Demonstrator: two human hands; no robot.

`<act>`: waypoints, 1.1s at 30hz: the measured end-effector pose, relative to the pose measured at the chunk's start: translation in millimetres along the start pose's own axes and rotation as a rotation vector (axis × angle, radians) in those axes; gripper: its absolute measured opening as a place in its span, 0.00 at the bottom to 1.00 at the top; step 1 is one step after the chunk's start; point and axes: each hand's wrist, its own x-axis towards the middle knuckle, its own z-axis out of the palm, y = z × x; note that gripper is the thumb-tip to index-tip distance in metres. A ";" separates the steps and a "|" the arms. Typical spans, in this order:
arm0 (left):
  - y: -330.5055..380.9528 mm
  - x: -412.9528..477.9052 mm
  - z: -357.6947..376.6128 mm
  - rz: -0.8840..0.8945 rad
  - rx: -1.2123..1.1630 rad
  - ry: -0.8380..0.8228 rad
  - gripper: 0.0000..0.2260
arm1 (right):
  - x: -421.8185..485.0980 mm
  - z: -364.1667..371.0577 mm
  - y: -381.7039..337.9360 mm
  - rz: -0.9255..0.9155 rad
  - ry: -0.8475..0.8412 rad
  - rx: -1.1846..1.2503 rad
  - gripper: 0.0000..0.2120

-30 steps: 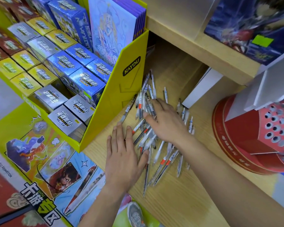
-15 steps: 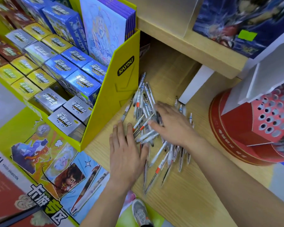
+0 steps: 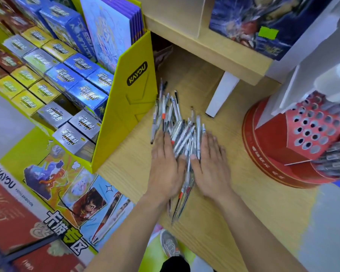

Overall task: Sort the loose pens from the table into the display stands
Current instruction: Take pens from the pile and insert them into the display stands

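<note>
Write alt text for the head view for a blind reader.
A person's left hand and right hand lie flat on either side of a heap of loose pens on a wooden table. A yellow Kayou display stands left of it, a red pen stand with holes right.

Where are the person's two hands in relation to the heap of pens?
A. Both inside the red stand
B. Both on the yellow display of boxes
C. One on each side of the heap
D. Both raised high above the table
C: the left hand and the right hand lie with straight fingers on the table, one against each side of the pens.
</note>
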 end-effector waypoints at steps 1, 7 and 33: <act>0.9 0.9 -1.4 -0.004 -0.031 -0.014 0.32 | 1.3 -1.1 0.8 -0.019 -0.007 -0.001 0.35; -24.8 -28.7 -35.6 -0.078 -0.016 0.010 0.35 | -17.7 -9.0 24.4 0.022 -0.050 -0.049 0.34; 12.6 -47.5 17.8 -0.087 0.478 0.019 0.52 | -6.9 -15.5 45.5 -0.084 0.033 -0.150 0.36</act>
